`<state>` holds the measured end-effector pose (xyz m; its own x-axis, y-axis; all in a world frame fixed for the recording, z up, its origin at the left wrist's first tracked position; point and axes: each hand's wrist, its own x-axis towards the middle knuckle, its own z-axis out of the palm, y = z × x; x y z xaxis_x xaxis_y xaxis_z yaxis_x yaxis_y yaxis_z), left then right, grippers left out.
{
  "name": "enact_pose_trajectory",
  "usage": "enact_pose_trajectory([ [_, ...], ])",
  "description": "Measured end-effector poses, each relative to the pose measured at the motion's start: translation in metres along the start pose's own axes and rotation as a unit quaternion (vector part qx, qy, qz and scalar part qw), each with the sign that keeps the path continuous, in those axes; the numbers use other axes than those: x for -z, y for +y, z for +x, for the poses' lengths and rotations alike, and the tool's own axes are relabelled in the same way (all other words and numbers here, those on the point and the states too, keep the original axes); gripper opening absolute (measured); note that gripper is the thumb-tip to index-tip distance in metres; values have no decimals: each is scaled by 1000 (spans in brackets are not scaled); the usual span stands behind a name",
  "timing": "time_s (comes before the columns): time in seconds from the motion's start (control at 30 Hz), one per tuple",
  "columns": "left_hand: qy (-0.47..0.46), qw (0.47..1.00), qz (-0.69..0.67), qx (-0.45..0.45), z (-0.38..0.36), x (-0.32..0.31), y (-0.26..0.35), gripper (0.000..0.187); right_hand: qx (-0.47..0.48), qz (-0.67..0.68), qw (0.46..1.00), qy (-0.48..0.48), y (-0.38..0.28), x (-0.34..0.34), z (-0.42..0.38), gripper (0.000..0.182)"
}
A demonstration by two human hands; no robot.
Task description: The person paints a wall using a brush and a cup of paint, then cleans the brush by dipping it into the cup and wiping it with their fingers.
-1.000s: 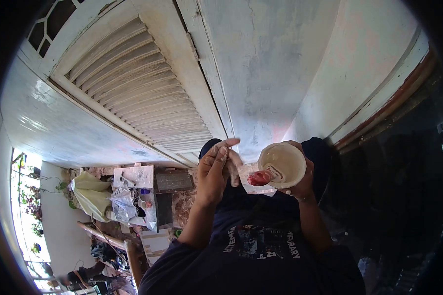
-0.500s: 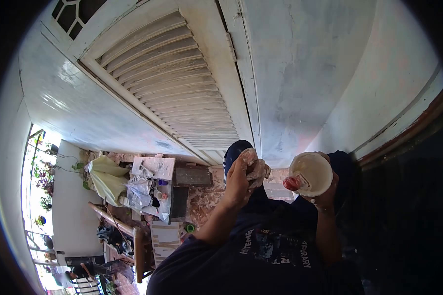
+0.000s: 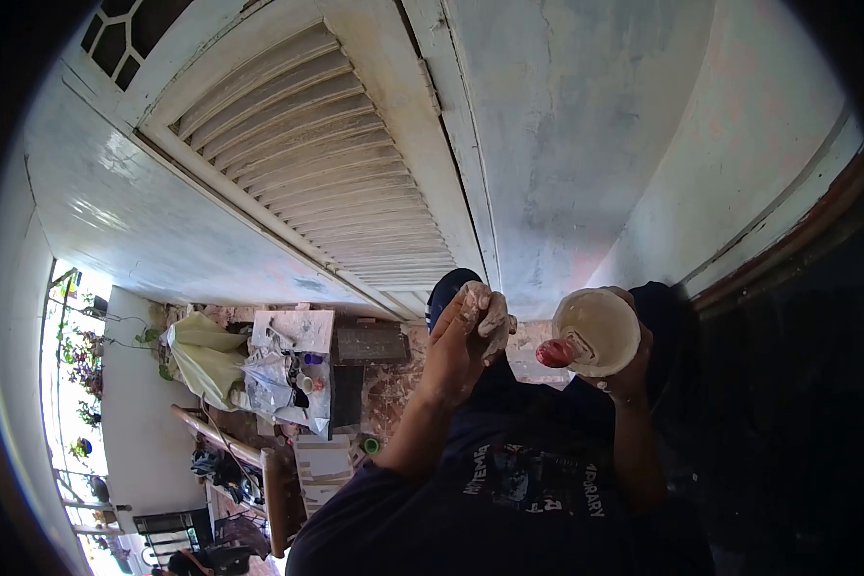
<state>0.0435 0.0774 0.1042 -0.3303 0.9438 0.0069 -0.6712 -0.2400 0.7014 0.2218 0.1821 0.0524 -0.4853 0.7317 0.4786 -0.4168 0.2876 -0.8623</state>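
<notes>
My left hand (image 3: 461,341) is raised before my knee, its fingers curled and caked with white paste. Between them is a pale, lumpy thing (image 3: 492,326), smeared the same way; its kind I cannot tell. A white tub (image 3: 616,312) sits in my right hand (image 3: 634,365), which wraps round its outer side, partly hidden behind it. Inside the tub is some off-white material, and a tool with a red handle (image 3: 555,353) leans out over the left rim. A hand's width or so separates my left hand from the tub.
A louvred door (image 3: 326,163) and pale patchy walls (image 3: 576,125) rise in front. On the left, a small table (image 3: 312,326) bears tools and plastic, beside a draped yellowish cloth (image 3: 202,355). A wooden railing (image 3: 216,430) runs below it. A person in dark clothes (image 3: 226,557) is at lower left.
My left hand has turned, showing more white-caked fingers and less of the lumpy thing. The tub and red handle sit slightly further left in view. The person at lower left has shifted.
</notes>
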Motion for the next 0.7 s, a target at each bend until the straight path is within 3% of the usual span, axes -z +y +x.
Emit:
enact_pose_trajectory([
  [0.13,91,996,-1,1,0,5,-5,21,14,3,1000,-9,3,4,-1,86],
  [0.2,18,999,-44,1,-1,13,-6,24,13,-1,1000,-7,4,4,-1,86],
  [0.43,-22,999,-39,8,2,5,-3,26,1,16,1000,2,-1,0,0,85],
  [0.5,103,993,32,54,-1,-10,2,23,3,9,1000,3,-2,-1,1,85],
  [0.53,103,993,32,54,0,-6,1,23,6,2,1000,3,-2,-1,1,86],
  [0.6,-25,995,-78,47,3,7,-3,23,10,-12,1000,2,-2,0,1,86],
  [0.7,-97,992,-85,12,2,18,-6,26,12,-4,1000,2,-1,0,0,86],
])
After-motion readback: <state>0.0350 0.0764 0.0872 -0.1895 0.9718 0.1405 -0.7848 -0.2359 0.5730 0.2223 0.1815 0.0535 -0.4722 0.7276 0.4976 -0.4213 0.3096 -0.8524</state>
